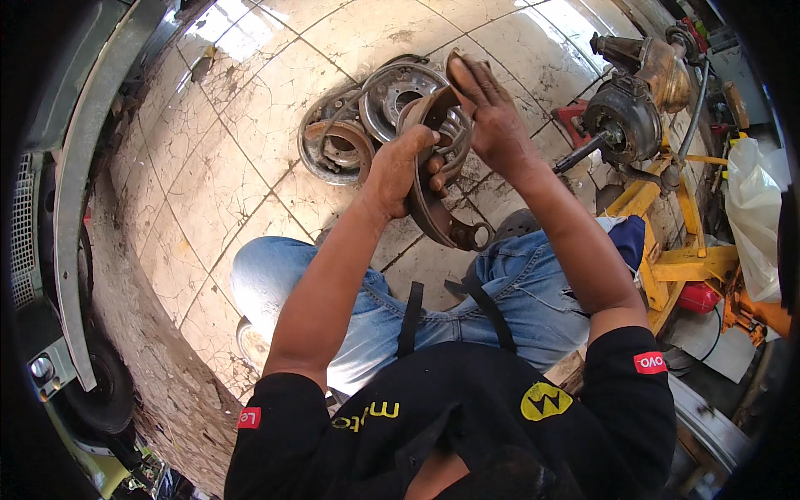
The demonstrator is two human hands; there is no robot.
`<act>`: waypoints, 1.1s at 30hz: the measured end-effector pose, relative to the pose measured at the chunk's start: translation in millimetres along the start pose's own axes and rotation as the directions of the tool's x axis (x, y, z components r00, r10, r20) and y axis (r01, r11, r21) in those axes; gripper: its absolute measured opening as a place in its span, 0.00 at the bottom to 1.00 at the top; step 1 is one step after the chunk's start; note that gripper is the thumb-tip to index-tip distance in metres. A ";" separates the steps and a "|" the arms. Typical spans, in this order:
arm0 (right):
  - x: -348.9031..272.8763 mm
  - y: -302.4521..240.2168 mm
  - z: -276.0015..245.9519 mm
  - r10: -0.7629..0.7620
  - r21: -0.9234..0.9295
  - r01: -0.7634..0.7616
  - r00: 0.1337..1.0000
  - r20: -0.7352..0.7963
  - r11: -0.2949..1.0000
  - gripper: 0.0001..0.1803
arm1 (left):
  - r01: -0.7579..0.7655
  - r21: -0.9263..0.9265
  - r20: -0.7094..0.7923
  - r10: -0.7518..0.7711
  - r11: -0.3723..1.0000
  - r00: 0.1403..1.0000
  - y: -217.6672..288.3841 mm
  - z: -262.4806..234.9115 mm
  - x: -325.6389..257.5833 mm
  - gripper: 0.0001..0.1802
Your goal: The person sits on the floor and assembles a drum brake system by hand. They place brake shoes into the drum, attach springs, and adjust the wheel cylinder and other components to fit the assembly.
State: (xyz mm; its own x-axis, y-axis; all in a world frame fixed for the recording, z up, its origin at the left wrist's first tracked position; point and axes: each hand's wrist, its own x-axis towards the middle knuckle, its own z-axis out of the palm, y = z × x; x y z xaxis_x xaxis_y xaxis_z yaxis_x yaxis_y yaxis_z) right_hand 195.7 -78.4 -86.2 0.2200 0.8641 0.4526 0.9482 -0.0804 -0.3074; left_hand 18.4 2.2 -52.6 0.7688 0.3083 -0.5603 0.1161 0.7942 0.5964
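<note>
- Left hand [398, 171]: fingers curled tight round one curved brake shoe [433, 204].
- Right hand [487, 108]: fingers flat, extended, pressing the shoe's upper end.
- Floor: two round brake parts, a backing plate [329, 150] and a drum [392, 96].

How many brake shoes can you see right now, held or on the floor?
2. One brake shoe is held up in the left hand, with the right hand on its upper end. Another curved shoe lies on the round backing plate on the floor. More may be hidden behind the hands.

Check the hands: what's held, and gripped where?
A curved rusty brake shoe. The left hand grips it around the middle of its arc. The right hand presses flat on its upper end, fingers laid over the top.
</note>
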 end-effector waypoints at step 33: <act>46.6 53.5 65.8 0.223 0.114 -0.398 0.704 0.674 0.910 0.28 | -0.666 0.401 -0.324 0.777 0.629 0.539 133.4 -67.8 -152.8 0.23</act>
State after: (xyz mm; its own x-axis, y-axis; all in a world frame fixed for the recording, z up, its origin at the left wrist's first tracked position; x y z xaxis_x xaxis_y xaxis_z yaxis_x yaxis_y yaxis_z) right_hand 241.6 -9.7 -136.6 0.2121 0.9252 -0.3146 0.7492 -0.3606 -0.5555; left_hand -126.3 96.5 73.6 0.3008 0.9534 -0.0248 -0.1864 0.0843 0.9788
